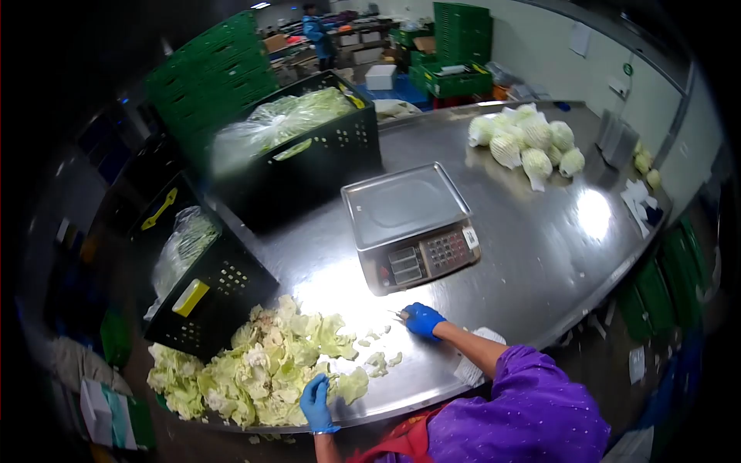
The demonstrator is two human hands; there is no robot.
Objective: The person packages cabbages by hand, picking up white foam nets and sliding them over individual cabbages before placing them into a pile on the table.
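My right hand (422, 320), in a blue glove, is closed around a small knife (400, 314), of which only a short part shows; it is just below the weighing scale (409, 208). My left hand (316, 403), also gloved in blue, is at the table's front edge beside a heap of loose lettuce leaves (262, 363). Its fingers are slightly bent and appear to hold nothing. One leaf (351, 386) lies right of that hand, and small leaf scraps (377, 363) are scattered between the two hands.
Netted lettuce heads (532, 139) are grouped at the table's far right. Dark crates with bagged greens stand at the back (309, 162) and left (208, 293). White netting (471, 370) lies under my right forearm. A person in blue (316, 35) stands far off near green crates.
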